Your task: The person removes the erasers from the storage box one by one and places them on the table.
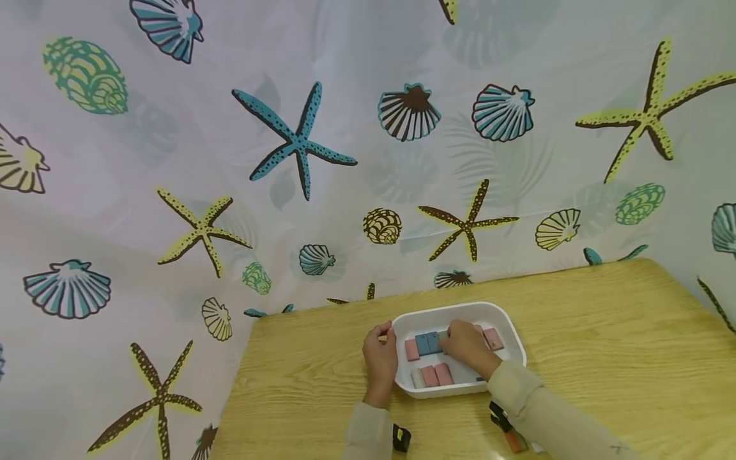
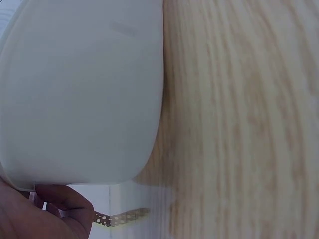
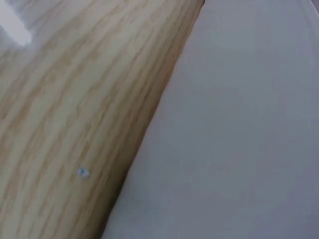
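A white plastic tray holds several small rectangular blocks, much like erasers, in two rows. My left hand grips the tray's left end; in the left wrist view its fingers curl at the rim beside the tray's outer wall. Inside the tray, my right hand pinches a greyish block in the back row, partly covered by the fingers. Left of it stand two blue blocks and a pink block; another pink block lies to the right. In front are two pink blocks and a whitish block.
The tray stands on a wood-grain table. Near the front lie a black-and-yellow object and, by the right sleeve, orange and green pieces with a black item. A shell-and-starfish curtain hangs behind.
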A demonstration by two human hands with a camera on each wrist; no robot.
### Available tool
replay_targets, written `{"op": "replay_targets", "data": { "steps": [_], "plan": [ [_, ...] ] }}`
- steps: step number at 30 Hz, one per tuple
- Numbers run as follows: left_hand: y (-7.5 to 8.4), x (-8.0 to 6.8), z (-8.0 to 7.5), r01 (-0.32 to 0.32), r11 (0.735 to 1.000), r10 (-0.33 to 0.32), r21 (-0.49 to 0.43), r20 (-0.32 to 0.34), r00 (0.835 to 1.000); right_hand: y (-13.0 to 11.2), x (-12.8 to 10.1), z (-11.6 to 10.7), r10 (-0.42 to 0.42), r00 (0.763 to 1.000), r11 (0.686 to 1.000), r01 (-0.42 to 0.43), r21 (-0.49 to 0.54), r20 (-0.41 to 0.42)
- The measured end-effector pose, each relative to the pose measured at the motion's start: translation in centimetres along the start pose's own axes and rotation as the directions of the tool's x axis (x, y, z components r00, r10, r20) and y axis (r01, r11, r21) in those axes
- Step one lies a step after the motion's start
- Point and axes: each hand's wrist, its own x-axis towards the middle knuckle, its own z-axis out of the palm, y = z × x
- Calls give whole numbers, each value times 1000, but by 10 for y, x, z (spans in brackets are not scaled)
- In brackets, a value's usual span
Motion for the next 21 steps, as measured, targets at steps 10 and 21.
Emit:
{"op": "replay_targets", "data": {
  "steps": [10, 21],
  "plan": [
    [1, -1, 0, 0, 1000, 0, -9, 0, 1000, 1, 5, 5, 18, 1000, 1000, -18, -8, -20],
    [0, 0, 0, 7, 1000, -7, -15, 5, 1000, 10, 8, 1, 14, 1000, 995, -15, 94, 13]
  ]
}}
